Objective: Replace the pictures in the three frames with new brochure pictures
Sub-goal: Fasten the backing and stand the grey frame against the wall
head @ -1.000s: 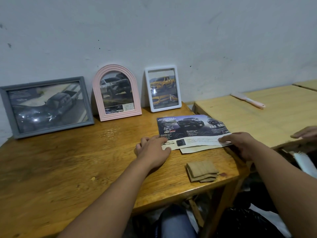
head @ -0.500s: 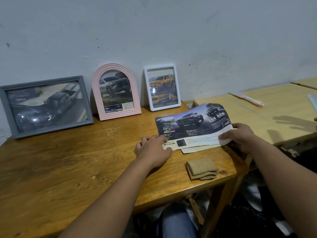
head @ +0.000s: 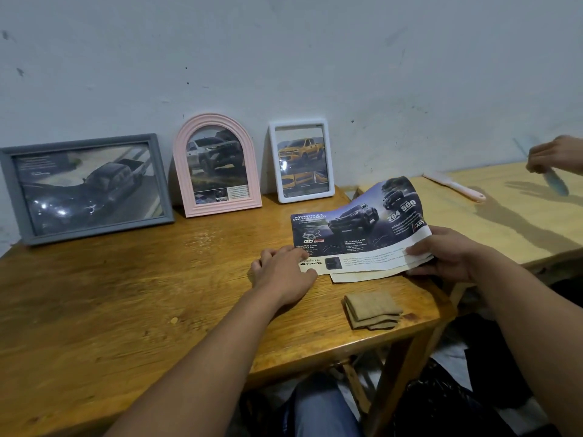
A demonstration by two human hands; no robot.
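R hand (head: 449, 258) lifts brochure (head: 356, 230), L hand (head: 282, 272) pins

Both forearms reach forward. Left hand (head: 284, 272) lies flat, fingers (head: 298, 254) relaxed; right hand (head: 448, 258) is curled in a pinch.

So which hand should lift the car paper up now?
The right hand, probably: it already grips the brochure at its raised right edge, while the left hand only rests on the flat left corner.

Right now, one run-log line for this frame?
left hand pins brochure on table | right hand grips, lifts its right edge | three frames untouched
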